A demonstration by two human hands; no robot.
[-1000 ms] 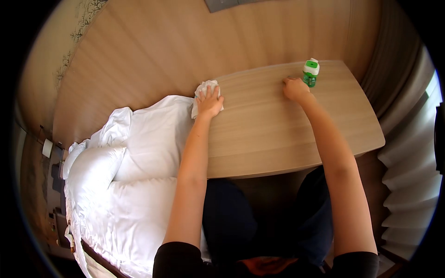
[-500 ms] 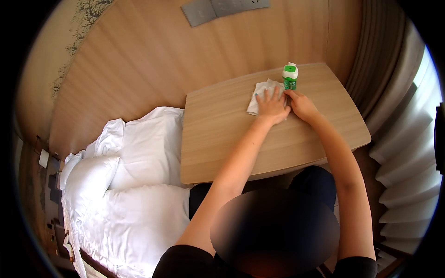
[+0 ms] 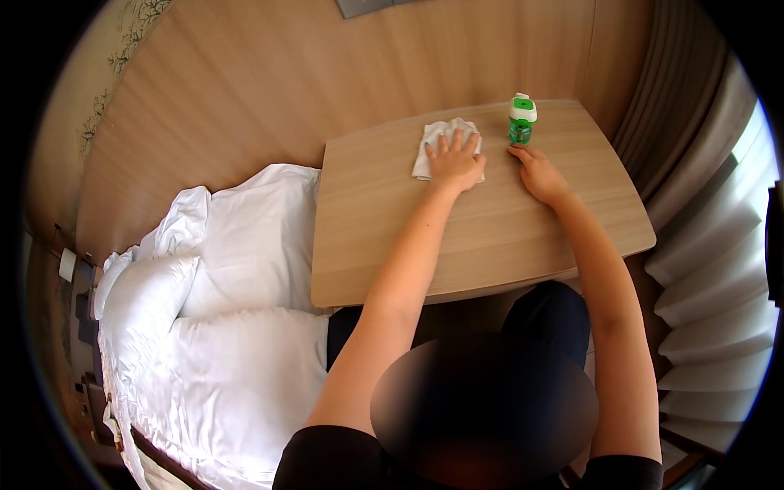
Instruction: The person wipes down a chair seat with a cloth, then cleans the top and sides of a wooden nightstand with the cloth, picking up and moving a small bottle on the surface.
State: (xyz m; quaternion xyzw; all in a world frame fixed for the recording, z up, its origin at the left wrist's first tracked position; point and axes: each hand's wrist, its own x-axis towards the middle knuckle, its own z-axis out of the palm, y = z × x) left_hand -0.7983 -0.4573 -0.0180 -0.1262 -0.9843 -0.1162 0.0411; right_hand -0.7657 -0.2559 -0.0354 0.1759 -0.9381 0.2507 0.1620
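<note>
A white cloth (image 3: 441, 137) lies on the wooden table (image 3: 367, 237), toward its far side. Flat on top of it, with fingers spread, rests my left hand (image 3: 457, 163), covering part of the cloth. My right hand (image 3: 541, 175) lies on the bare tabletop, its fingers stretched forward and slightly bent, holding nothing. Just beyond those fingertips stands an upright green and white bottle (image 3: 522, 118); whether they touch its base I cannot tell.
White pillows (image 3: 151, 302) and bedding (image 3: 253, 367) lie along the table's left side. A wood-panelled wall (image 3: 392, 73) rises behind the table, and curtains (image 3: 694, 318) hang at the right. A dark blurred oval hides the view in front of my body.
My left hand has slid left with the cloth, away from the bottle and my right hand. The right hand remains by the bottle. The camera view has shifted slightly.
</note>
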